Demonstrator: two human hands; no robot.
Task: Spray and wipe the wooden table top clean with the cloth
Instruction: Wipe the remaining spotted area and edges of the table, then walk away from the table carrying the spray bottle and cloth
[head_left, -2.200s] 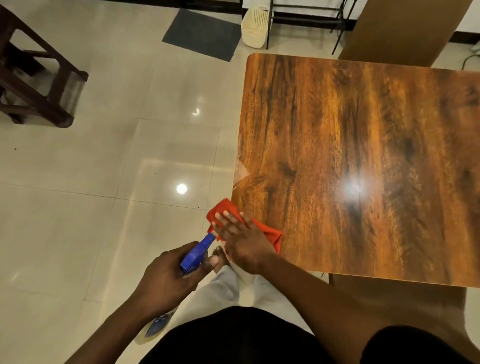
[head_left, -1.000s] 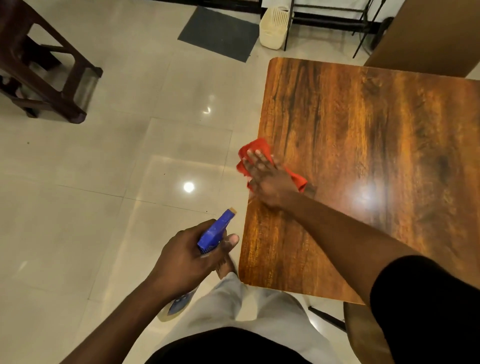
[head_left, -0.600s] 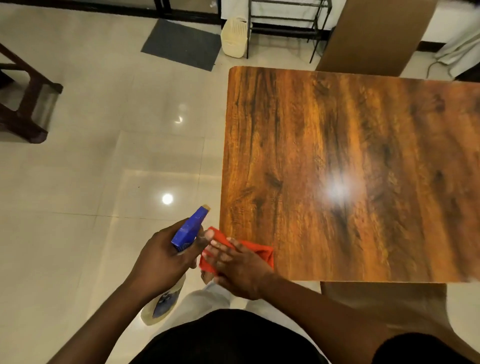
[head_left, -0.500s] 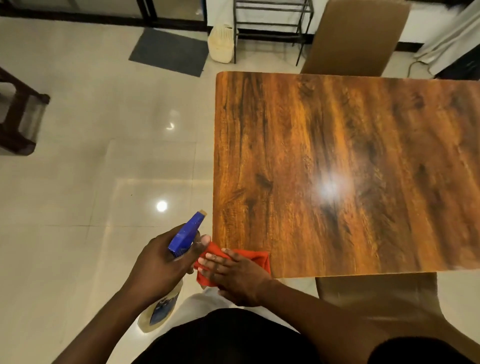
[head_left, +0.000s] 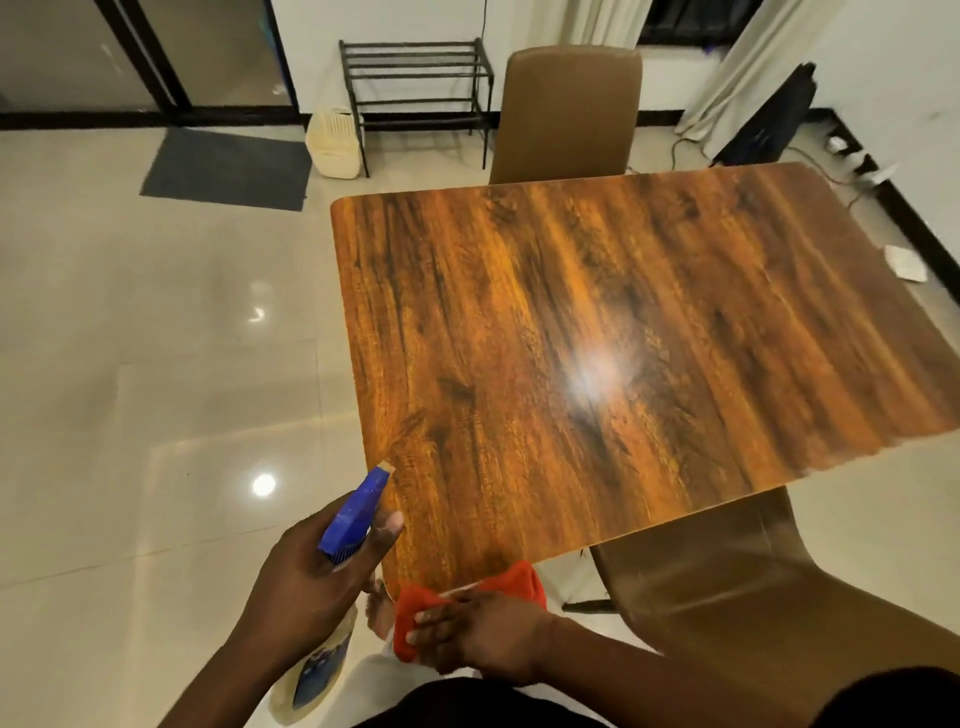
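left hand (head_left: 306, 587): wrapped tight around the neck of the spray bottle (head_left: 332, 587), thumb up by the blue trigger head, nozzle aimed out toward the table's near-left corner. bottle's held off the table, out over the floor

right hand (head_left: 480, 636): fingers curled down on the red cloth (head_left: 467, 597), gripping it bunched up. it's right at the near edge of the table by the near-left corner; can't really tell if the cloth is actually touching the wood or just hanging off the edge

table top (head_left: 623, 338): glossy wood grain, dark streaks, 1 bright light glare near the middle. nothing sitting on it that i can see

chairs: 2 brown ones. far chair (head_left: 569, 114) tucked in at the far side, near chair (head_left: 727, 582) poking out from under the near-right edge

floor (head_left: 156, 364): shiny pale tiles with ceiling light reflections

background: grey doormat (head_left: 228, 169) by the glass doors, black metal rack (head_left: 415, 88) against the wall, cream plastic basket (head_left: 335, 143) just beside the rack
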